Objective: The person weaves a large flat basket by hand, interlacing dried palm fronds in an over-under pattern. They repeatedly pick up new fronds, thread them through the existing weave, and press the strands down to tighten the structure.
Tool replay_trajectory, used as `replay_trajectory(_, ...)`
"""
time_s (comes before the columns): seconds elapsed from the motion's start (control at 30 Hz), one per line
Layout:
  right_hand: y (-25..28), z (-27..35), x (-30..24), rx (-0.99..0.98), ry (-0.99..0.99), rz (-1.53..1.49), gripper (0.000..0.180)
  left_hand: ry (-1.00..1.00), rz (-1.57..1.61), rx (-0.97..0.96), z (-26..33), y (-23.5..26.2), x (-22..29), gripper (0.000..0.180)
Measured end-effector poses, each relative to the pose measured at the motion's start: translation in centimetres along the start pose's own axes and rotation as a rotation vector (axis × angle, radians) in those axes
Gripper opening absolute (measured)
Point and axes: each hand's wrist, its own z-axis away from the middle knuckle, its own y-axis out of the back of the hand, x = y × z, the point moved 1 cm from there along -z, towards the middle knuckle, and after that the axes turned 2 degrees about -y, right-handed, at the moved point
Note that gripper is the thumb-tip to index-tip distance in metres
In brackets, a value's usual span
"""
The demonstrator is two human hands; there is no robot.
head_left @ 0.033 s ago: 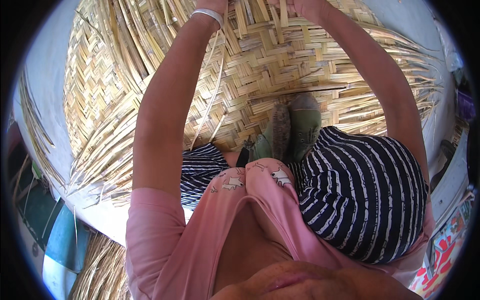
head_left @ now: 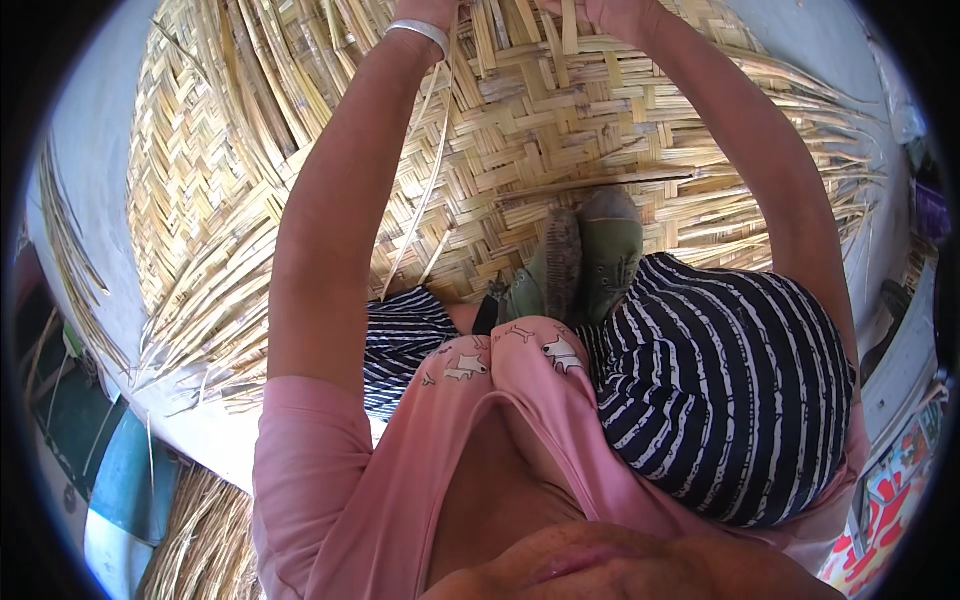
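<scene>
My left hand (head_left: 428,9), with a pale bangle (head_left: 418,37) at the wrist, is at the top edge over a large woven mat (head_left: 590,120) of flat straw-coloured strips. Its fingers are cut off by the frame. A long thin strip (head_left: 428,175) hangs down beside that wrist. My right hand (head_left: 615,14) is also at the top edge, partly cut off. Its bent fingers close around a pale upright strip (head_left: 569,28) standing out of the weave. A loose dark-edged strip (head_left: 610,183) lies across the mat by my green shoes (head_left: 610,245).
Long loose strips (head_left: 270,70) lie over the mat's left part. Unwoven ends (head_left: 820,150) fan out at its right. More strips (head_left: 70,230) rest on the pale floor at left. A blue and white container (head_left: 125,500) stands by a bundle of thin stalks (head_left: 205,540) at lower left.
My left forearm sits very slightly further right. Otherwise my hands and the mat look the same.
</scene>
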Motion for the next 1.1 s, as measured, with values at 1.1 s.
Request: replay_trajectory(1.1, -5.6, -4.0, -0.1, 0.036, 0.452, 1.209, 0.013, 0.392, 1.237, 0.076, 4.3, -0.4, 2.4, 0.016)
